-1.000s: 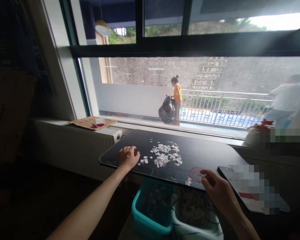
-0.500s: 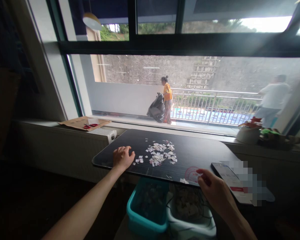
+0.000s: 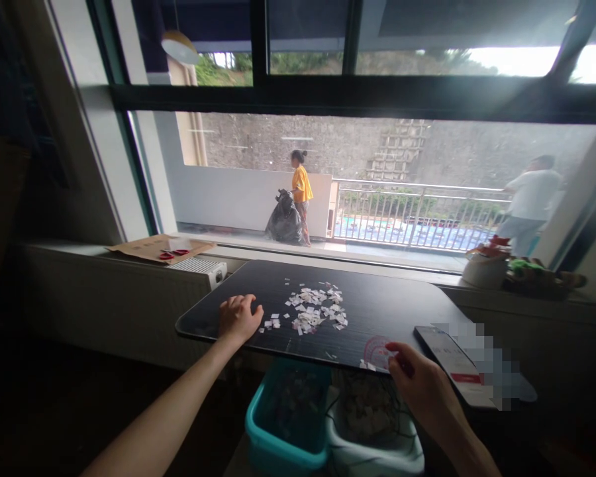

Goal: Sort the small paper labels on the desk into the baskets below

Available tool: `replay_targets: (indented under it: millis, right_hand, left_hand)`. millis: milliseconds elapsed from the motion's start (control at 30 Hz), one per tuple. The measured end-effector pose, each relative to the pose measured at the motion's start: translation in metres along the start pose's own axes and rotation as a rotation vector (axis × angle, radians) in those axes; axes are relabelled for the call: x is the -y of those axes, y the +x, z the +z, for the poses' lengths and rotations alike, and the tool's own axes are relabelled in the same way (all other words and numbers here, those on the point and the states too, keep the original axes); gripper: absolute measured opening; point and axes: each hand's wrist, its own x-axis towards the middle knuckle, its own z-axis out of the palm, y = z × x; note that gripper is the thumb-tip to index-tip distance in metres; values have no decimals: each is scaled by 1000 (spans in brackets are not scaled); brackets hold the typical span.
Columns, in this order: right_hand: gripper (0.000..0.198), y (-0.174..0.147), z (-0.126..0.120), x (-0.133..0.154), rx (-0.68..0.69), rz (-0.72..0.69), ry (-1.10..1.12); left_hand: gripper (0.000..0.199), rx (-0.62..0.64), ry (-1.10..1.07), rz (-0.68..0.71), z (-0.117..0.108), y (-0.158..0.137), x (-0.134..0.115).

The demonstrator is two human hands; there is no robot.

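My left hand (image 3: 240, 317) rests on the left part of the black table (image 3: 397, 291), fingers loosely bent and thumb apart, holding nothing that I can see. Just right of it lie a few small paper pieces (image 3: 272, 322), beside a larger scattered pile of cut paper bits (image 3: 310, 315). My right hand (image 3: 417, 371) hovers at the front edge, by a red round stamp mark (image 3: 376, 350) and a few white scraps (image 3: 366, 365). Its thumb and forefinger are bent with a gap between them, and no object shows there.
Below the front edge stand a turquoise bin (image 3: 258, 424) and a pale bin (image 3: 335, 434), both with scraps inside. A phone (image 3: 451, 364) lies at the right. Red-handled scissors (image 3: 175, 254) lie on brown paper (image 3: 129, 248). Outside the window, a person carries a black bag (image 3: 285, 218).
The view has shifted slightly. Outside, the person with the black bag has walked left. Both my hands keep nearly the same places on the table.
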Motion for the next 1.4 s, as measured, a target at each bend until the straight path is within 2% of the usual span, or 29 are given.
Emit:
replay_targets:
  millis: [300, 733, 900, 1067, 1233, 1400]
  right_hand:
    - [30, 1, -1, 8, 11, -42, -19]
    - [28, -5, -11, -3, 41, -27, -42]
    - [29, -4, -8, 3, -25, -33, -36]
    - [31, 0, -4, 3, 63, -82, -7]
    - [28, -5, -7, -2, 21, -56, -11]
    - [29, -6, -12, -3, 36, -38, 27]
  left_hand:
    - [27, 0, -2, -4, 0, -1, 1]
    - [25, 19, -19, -10, -4, 0, -2]
    - [27, 21, -8, -6, -3, 0, -1]
    - [27, 32, 6, -14, -5, 0, -3]
    - [27, 42, 1, -17, -7, 0, -4]
    - [28, 55, -11, -16, -9, 0, -5]
